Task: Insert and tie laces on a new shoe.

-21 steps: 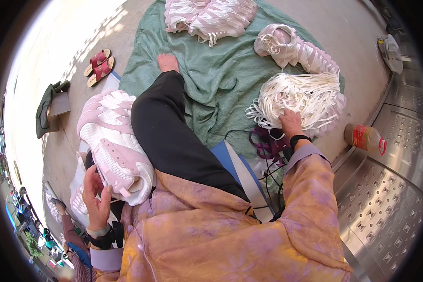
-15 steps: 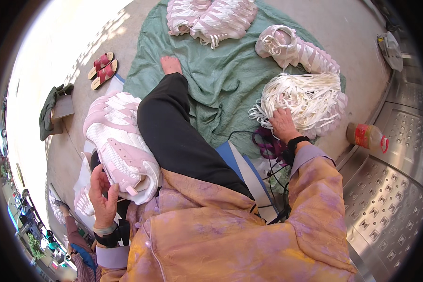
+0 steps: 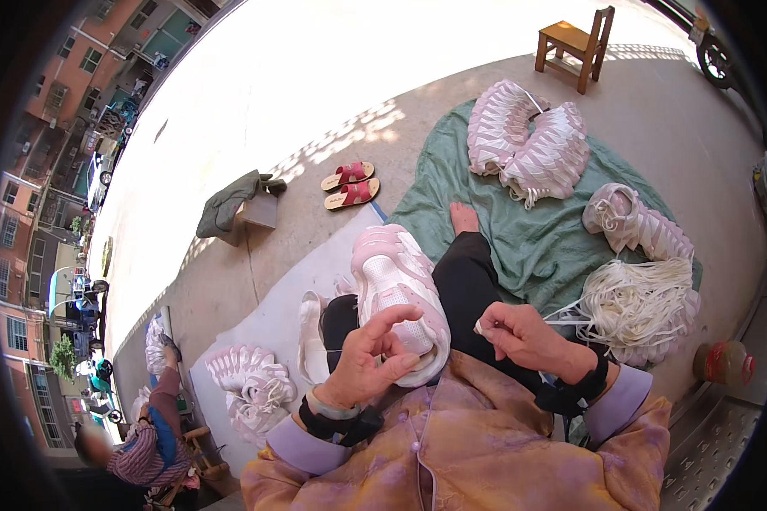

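A pink and white sneaker (image 3: 394,266) lies across my lap, its heel toward me. My left hand (image 3: 373,358) is over the heel end with thumb and fingers apart, holding nothing. Pinched between the fingers of my right hand (image 3: 527,339) is a white shoelace (image 3: 561,321), its short tip poking out toward the sneaker. From behind that hand, white strands run back to a big heap of white shoelaces (image 3: 629,308) on the right.
Rows of pink and white sneakers (image 3: 528,145) stand on a green cloth (image 3: 520,247). More sneakers (image 3: 251,387) sit on a pale sheet at left. Around lie red sandals (image 3: 351,194), a cardboard box (image 3: 257,213), a wooden chair (image 3: 578,47) and a plastic bottle (image 3: 723,364). Another person (image 3: 149,451) sits lower left.
My right hand has left the lace heap, bringing a shoelace toward the sneaker. My left hand has moved right, over the heel. The view has swung left and farther out.
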